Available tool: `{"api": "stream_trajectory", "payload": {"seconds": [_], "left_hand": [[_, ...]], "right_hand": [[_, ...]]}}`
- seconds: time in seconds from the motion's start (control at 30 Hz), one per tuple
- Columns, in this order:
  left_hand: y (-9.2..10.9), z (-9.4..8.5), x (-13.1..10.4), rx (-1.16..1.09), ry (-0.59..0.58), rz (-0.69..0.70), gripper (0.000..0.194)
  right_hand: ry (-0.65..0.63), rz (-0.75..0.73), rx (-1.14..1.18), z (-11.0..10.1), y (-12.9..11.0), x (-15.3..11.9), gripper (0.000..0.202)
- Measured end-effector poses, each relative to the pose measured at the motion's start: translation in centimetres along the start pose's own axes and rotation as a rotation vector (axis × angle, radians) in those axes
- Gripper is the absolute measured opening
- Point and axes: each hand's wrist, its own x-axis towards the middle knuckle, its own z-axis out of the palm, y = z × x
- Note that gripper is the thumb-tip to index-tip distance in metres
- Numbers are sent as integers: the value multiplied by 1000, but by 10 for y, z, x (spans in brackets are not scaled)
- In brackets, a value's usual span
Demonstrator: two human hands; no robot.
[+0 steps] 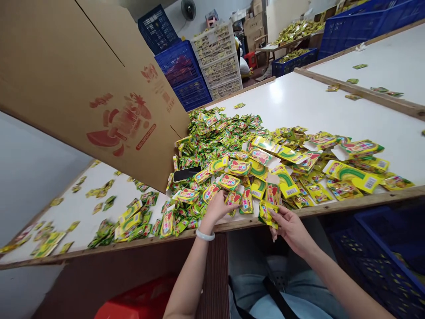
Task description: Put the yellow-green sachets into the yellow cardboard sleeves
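Note:
My right hand pinches a small yellow-green candy packet over the table's front edge; whether it is one packet or more I cannot tell. My left hand, with a pale bracelet on the wrist, reaches palm-down into the heap, thumb stretched apart from the fingers. Around its fingertips lie small printed candy boxes, and part of the fingers is hidden among them. Yellow boxes, some with flaps raised, lie between and beyond my hands. Behind them spreads a large heap of green candy packets.
A big cardboard carton leans at the left over the white table. A black phone lies on the packets. Wooden strips edge the table. A blue crate is below right, a red stool below left. Stacked crates stand behind.

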Motion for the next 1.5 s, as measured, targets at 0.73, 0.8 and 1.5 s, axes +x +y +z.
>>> {"api": "stream_trajectory", "payload": {"seconds": [0.73, 0.8, 1.5], "left_hand": [[62, 14, -108, -987, -437, -98, 48], [60, 15, -109, -951, -453, -51, 57], [40, 40, -117, -746, -663, 64, 77]], "right_hand": [[-406, -908, -1152, 33, -56, 2, 19], [-545, -773, -1292, 28, -63, -4, 21], [-574, -583, -1195, 1, -52, -20, 19]]}}
